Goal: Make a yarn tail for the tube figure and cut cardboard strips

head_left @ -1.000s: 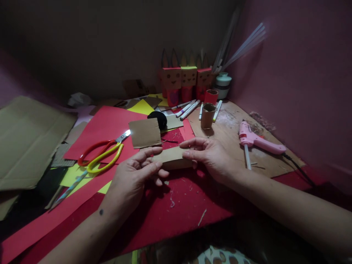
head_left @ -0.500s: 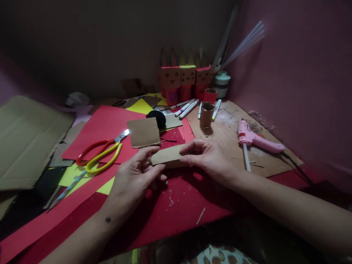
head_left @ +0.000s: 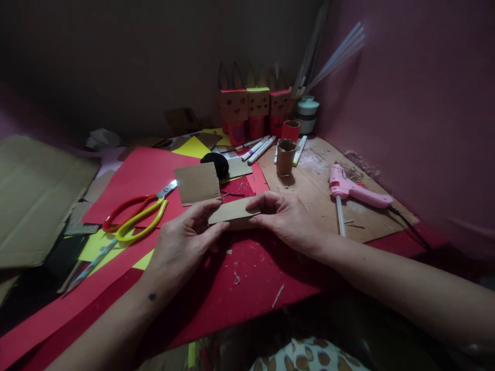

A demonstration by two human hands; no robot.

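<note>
While left hand (head_left: 180, 245) and right hand (head_left: 290, 219) grip opposite ends of a cardboard piece (head_left: 232, 212) between fingers (head_left: 268, 197), red worktop (head_left: 247, 283) (scrap-flecked) leaves room before its front edge.

Obscured: underside of the held cardboard piece (head_left: 234, 211); several fingers of the left hand (head_left: 189, 232) and of the right hand (head_left: 284, 219); base of the red tube (head_left: 293, 131), behind the brown tube (head_left: 285, 161). Cut off, 2 forearms: left forearm (head_left: 108, 324), bottom edge; right forearm (head_left: 402, 286), right edge. Also cut off: large cardboard sheet (head_left: 42, 196), left edge; spotted fabric (head_left: 309, 355), bottom edge. Lettering on the markers (head_left: 262, 150): too small to read. Black cord (head_left: 408, 225): far end lost in shadow.
</note>
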